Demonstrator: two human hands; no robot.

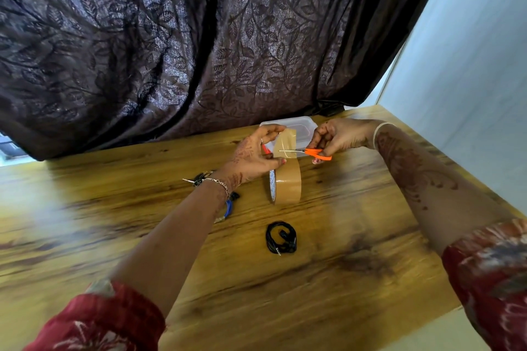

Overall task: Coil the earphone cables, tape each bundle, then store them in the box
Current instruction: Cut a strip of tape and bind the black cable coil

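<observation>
Two grips busy: left grip (251, 155) pinches tape strip (286, 142), right grip (339, 135) holds orange scissors (313, 153); print on tape roll (288, 183) unreadable.

Nothing is reading clearly from where I am standing. The tape roll (288, 183) is showing some dark print on its white inner core, on the side facing left, but the letters are coming out too small and blurred to read.
</observation>
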